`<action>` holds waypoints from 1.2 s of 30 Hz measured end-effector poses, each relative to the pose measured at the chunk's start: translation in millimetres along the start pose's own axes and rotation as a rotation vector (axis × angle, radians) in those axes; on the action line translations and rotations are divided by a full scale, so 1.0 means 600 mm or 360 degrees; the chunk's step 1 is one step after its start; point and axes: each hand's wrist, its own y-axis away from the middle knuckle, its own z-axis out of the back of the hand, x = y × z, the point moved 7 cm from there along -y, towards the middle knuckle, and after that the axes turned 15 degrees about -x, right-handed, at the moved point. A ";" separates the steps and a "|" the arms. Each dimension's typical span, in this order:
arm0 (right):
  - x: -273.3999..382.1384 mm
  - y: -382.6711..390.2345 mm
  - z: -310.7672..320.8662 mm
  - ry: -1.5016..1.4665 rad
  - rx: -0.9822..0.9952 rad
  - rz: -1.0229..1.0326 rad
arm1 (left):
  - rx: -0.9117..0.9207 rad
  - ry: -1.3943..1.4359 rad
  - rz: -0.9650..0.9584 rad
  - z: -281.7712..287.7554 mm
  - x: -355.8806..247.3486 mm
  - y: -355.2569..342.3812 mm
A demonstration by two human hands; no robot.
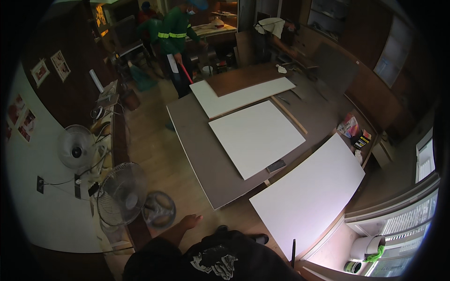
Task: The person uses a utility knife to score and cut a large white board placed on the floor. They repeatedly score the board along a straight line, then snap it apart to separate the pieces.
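Fans stand beside our unclenched left hand; floor separates them from the table. We cannot tell our right hand's grip, by the dark bar near the white panel.

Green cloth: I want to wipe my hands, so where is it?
At the head view's lower right, the green cloth is against the white bucket, above and right of a small can.

The person wore a black shirt, filling six o'clock, with a jagged grey-and-white print across it. Toward seven o'clock, a short black sleeve gave way to a bare left hand; dark footwear showed between five and six.
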 end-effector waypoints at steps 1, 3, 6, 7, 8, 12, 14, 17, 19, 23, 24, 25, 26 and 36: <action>0.009 0.020 -0.021 -0.0013 -0.0021 0.0024 | -0.0178 -0.0056 -0.0095 0.017 0.032 -0.001; -0.025 0.055 0.026 0.0000 -0.0247 -0.0020 | 0.0211 0.0179 0.0232 0.004 -0.022 0.002; -0.044 0.102 0.042 0.0012 -0.0407 -0.0014 | 0.0480 0.0219 0.0432 0.050 -0.047 0.047; -0.040 0.111 0.039 0.0011 -0.0438 0.0006 | 0.0514 0.0213 0.0438 0.049 -0.030 0.056; -0.026 0.116 0.029 -0.0001 -0.0438 0.0040 | 0.0444 0.0075 0.0247 0.041 0.005 0.059; 0.052 0.127 -0.004 -0.0139 -0.0289 0.0113 | 0.0260 -0.0014 -0.0085 0.000 0.083 0.060; 0.100 0.138 0.000 -0.0243 -0.0138 0.0029 | 0.0386 0.0279 0.0146 -0.010 0.050 0.062; 0.175 0.162 0.000 -0.0258 -0.0015 0.0033 | 0.0695 0.0723 0.0353 -0.003 -0.112 0.043; 0.281 0.200 -0.028 -0.0379 0.0186 0.0190 | 0.0726 0.1051 0.0180 -0.017 -0.165 0.024; 0.493 0.304 -0.051 -0.0813 0.0784 0.0458 | 0.0922 0.1788 0.0601 -0.001 -0.368 -0.010; 0.536 0.331 -0.071 -0.0863 0.0987 0.0478 | 0.0987 0.2017 0.0780 0.012 -0.415 -0.016; 0.588 0.371 -0.091 -0.0826 0.1249 0.0543 | 0.1057 0.2223 0.0829 0.033 -0.457 -0.022; 0.626 0.412 -0.109 -0.0780 0.1505 0.0607 | 0.1132 0.2433 0.0876 0.058 -0.497 -0.024; 0.576 0.154 -0.104 -0.0430 0.0094 0.0916 | 0.1587 0.2539 0.0513 0.245 -0.586 0.077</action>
